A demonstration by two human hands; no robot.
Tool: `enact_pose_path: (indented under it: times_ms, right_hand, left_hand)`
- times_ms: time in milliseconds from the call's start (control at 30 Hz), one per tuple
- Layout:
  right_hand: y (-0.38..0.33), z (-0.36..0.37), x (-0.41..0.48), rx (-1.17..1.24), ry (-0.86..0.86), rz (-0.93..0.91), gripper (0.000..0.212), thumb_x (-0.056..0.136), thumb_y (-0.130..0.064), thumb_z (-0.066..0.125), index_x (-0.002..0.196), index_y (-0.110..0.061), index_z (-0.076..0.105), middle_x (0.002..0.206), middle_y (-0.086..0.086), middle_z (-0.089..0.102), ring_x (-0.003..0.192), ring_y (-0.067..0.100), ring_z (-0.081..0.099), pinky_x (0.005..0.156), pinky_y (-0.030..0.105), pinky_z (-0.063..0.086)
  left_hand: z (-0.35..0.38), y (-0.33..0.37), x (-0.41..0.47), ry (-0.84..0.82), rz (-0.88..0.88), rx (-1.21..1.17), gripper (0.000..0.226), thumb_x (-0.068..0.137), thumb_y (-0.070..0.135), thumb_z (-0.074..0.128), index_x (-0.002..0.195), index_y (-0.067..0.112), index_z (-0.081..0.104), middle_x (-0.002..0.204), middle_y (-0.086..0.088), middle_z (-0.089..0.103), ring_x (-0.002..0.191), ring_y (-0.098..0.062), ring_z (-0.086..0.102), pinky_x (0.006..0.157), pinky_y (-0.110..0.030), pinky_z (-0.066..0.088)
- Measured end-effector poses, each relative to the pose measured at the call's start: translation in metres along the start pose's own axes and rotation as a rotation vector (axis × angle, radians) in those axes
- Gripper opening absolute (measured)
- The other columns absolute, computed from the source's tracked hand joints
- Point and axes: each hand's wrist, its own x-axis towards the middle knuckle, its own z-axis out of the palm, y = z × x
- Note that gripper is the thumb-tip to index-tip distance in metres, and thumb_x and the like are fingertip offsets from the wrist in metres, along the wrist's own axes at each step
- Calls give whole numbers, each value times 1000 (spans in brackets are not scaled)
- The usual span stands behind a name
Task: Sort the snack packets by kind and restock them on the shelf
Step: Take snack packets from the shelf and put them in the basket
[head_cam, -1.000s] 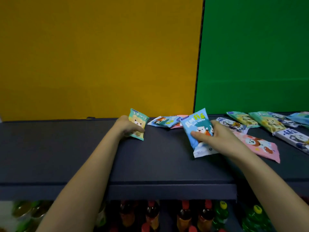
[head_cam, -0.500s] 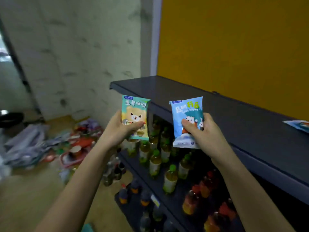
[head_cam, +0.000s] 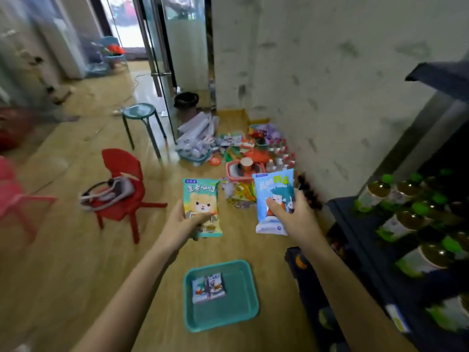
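My left hand [head_cam: 184, 224] grips a teal snack packet with a bear [head_cam: 200, 199] by its lower edge, held upright over the floor. My right hand [head_cam: 294, 217] grips a blue snack packet with white animals [head_cam: 274, 191], also upright. Below them a teal tray [head_cam: 243, 313] lies on the wooden floor with one blue packet [head_cam: 208, 288] inside. The dark shelf unit [head_cam: 365, 240] stands at the right, its lower levels full of green-capped bottles [head_cam: 406, 219].
A red chair [head_cam: 121, 184] with a grey headset stands at the left, a teal stool [head_cam: 139, 115] behind it. A heap of packets, baskets and small bottles [head_cam: 243, 153] lies against the wall ahead. Glass doors are at the back.
My view has swung left and down from the shelf top to the floor. Both hands lifted their packets off the shelf and now carry them above the teal tray.
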Motion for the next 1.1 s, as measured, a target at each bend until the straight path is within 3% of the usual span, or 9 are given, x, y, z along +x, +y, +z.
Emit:
enact_pose_path:
  times_ms: [100, 200, 333, 500, 633, 700, 800, 933, 1100]
  right_hand:
    - [37, 60, 26, 45, -89, 47, 20, 86, -15, 64, 102, -14, 52, 89, -9, 64, 72, -5, 62, 65, 12, 49]
    - [83, 109, 50, 43, -135, 108, 18, 85, -20, 65, 95, -19, 50, 88, -7, 64, 79, 9, 63, 75, 31, 52]
    - [171, 163, 80, 21, -203, 171, 19, 85, -26, 66, 95, -25, 50, 95, -1, 67, 87, 18, 67, 78, 40, 53]
    - [332, 229, 102, 21, -245, 250, 30, 87, -22, 63, 113, -15, 50, 96, -5, 65, 87, 14, 66, 76, 30, 54]
    - [469, 278, 112, 54, -302, 329, 29, 92, -12, 55, 120, -12, 45, 96, -7, 61, 84, 6, 61, 64, 11, 50]
    - [536, 301, 118, 37, -326, 364, 26, 94, -11, 51, 119, -13, 45, 96, -5, 61, 84, 9, 60, 67, 19, 52]
    - [629, 332, 131, -34, -338, 380, 18, 95, -13, 47, 114, -14, 46, 101, 7, 62, 87, 22, 61, 75, 39, 51]
    - [726, 365, 149, -112, -372, 403, 17, 98, -15, 42, 114, -14, 38, 103, 10, 54, 79, 19, 54, 58, 18, 44]
    - [789, 393, 159, -157, -451, 450, 38, 99, -17, 42, 134, -11, 30, 113, 3, 50, 93, 20, 53, 69, 25, 48]
  left_hand:
    - [-37, -44, 31, 37, -81, 20, 24, 86, 7, 60, 106, 15, 49, 94, -7, 68, 68, -18, 64, 50, -24, 44]
    - [-60, -94, 60, 38, -177, 22, 21, 88, 8, 58, 105, 16, 48, 99, -8, 68, 73, -18, 67, 54, -22, 50]
    - [-72, -182, 102, 26, -281, -9, 23, 88, 6, 58, 108, 13, 48, 99, -7, 68, 78, -18, 68, 57, -20, 55]
    - [-67, -345, 158, 43, -353, -11, 25, 88, 3, 57, 111, 7, 47, 96, -10, 67, 72, -17, 67, 52, -18, 54]
    - [-56, -498, 205, 25, -392, 19, 27, 90, 5, 56, 116, 4, 47, 108, -17, 65, 77, -19, 65, 57, -21, 55]
    - [-49, -569, 228, 5, -411, 40, 33, 91, 9, 56, 122, 6, 45, 112, -16, 63, 85, -23, 64, 66, -28, 53]
    - [-37, -662, 261, 4, -428, 91, 32, 92, 10, 55, 121, 7, 43, 115, -15, 61, 91, -24, 62, 67, -26, 51]
    - [-15, -748, 297, 9, -412, 221, 18, 92, 9, 54, 104, 12, 40, 105, -9, 58, 90, -21, 57, 68, -26, 47]
    - [-1, -813, 314, 43, -379, 439, 26, 93, 16, 53, 109, 6, 35, 117, -12, 55, 102, -24, 56, 81, -26, 42]
